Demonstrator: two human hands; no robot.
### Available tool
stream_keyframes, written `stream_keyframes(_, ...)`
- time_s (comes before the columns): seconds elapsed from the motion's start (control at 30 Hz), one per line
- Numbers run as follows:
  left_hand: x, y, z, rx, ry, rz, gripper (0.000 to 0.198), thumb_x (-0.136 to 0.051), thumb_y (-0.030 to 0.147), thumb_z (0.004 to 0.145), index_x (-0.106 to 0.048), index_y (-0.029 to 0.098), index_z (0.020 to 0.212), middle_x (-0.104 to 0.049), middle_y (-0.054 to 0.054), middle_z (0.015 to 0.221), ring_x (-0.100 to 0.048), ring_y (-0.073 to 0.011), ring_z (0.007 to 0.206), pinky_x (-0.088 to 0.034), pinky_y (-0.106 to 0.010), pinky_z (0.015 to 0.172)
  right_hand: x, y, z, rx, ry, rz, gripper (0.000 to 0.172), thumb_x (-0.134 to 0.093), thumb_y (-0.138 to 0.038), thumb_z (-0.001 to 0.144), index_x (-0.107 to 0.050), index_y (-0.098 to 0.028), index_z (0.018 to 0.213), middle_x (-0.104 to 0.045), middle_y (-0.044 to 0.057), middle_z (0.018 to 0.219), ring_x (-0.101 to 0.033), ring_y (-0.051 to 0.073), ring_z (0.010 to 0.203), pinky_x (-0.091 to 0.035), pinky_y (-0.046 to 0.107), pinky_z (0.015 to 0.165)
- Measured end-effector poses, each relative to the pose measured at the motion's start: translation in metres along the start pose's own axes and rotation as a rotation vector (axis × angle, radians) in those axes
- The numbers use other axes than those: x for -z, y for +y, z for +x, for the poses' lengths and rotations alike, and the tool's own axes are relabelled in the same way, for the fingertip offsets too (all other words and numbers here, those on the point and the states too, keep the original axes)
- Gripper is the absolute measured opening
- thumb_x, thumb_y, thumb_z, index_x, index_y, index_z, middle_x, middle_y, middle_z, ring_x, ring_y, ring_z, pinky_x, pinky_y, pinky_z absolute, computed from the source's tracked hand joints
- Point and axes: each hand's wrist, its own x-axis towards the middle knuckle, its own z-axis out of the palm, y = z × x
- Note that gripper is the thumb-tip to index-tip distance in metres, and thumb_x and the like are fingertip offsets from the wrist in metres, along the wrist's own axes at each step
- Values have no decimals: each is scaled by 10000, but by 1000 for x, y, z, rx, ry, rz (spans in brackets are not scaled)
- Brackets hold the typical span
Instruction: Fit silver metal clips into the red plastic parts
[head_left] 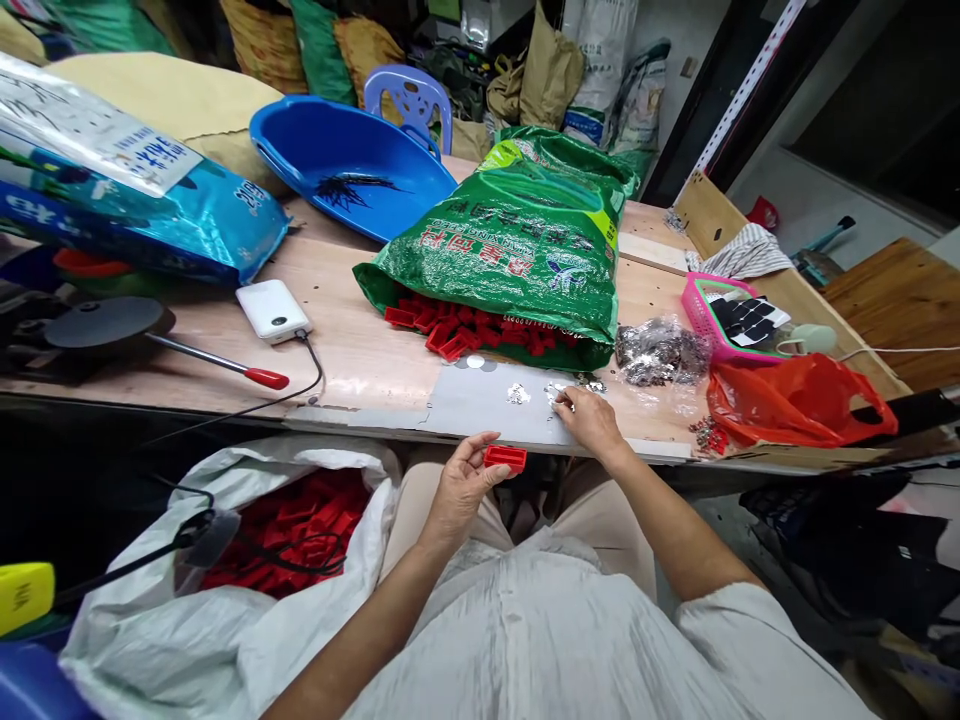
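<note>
In my left hand (463, 488) a small red plastic part (505, 459), rectangular with open slots, is pinched between thumb and fingers just off the table's front edge. My right hand (589, 417) is closed in a pinch over small shiny metal pieces (553, 392) on a grey sheet (480, 398); whatever sits between its fingertips is too small to make out. Left of that hand lies another little heap of metal pieces (517, 394). Behind the sheet, a green sack (510, 235) lies on its side, with several red plastic parts (469, 328) showing at its mouth.
A white sack (150, 590) of red parts stands below the table at left. A lever tool with a red grip (267, 378) and a white power bank (273, 310) lie left. At right are a clear bag of metal pieces (660, 350), a pink basket (701, 315) and a red bag (795, 405).
</note>
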Motion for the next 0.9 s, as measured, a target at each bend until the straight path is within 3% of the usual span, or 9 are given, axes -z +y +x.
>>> stream_keyframes(0.2, -1, 11, -5, -170, 81, 135, 489, -868, 174, 563, -598, 170, 972, -725, -33, 927, -690, -161, 871, -531, -285, 846, -2, -11, 10, -13, -13, -116, 148, -549, -287, 911, -676, -238, 968, -702, 60, 1000, -627, 205, 907, -413, 285, 715)
stream_keyframes(0.4, -5, 18, -10, -310, 119, 195, 442, -851, 174, 593, -626, 182, 974, -718, -43, 983, -691, -193, 904, -524, -343, 911, 5, -7, 6, -3, 50, -116, 182, -511, -299, 931, -671, -242, 998, -697, 65, 1034, -630, 209, 893, -412, 284, 714)
stream_keyframes(0.53, -3, 14, -10, -371, 168, 249, 436, -846, 184, 605, -649, 196, 993, -703, -45, 1004, -680, -200, 930, -509, -337, 938, 11, -7, -3, 57, 99, 102, 152, -525, -275, 917, -645, -224, 996, -705, 49, 958, -625, 192, 837, -406, 271, 716)
stream_keyframes(0.67, 0, 13, -9, -399, 213, 359, 469, -856, 216, 600, -679, 220, 1033, -677, -51, 1070, -656, -215, 980, -510, -329, 928, 15, -21, -20, 189, 29, 466, 121, -539, -295, 900, -623, -207, 905, -663, -5, 795, -564, 130, 657, -391, 230, 638)
stream_keyframes(0.77, -2, 17, -8, -327, 171, 337, 470, -822, 297, 667, -678, 230, 1110, -668, -45, 1050, -651, -194, 940, -531, -308, 867, 16, -38, -35, 244, -22, 624, 127, -559, -315, 891, -614, -203, 870, -626, -24, 732, -510, 105, 580, -374, 215, 578)
stream_keyframes(0.9, -7, 24, -7, -15, 6, -16, 524, -697, 473, 788, -614, 169, 1207, -627, -12, 793, -624, -133, 632, -509, -240, 552, 16, -56, -48, 335, -20, 701, 119, -585, -309, 890, -632, -201, 878, -654, -10, 761, -551, 112, 630, -412, 217, 615)
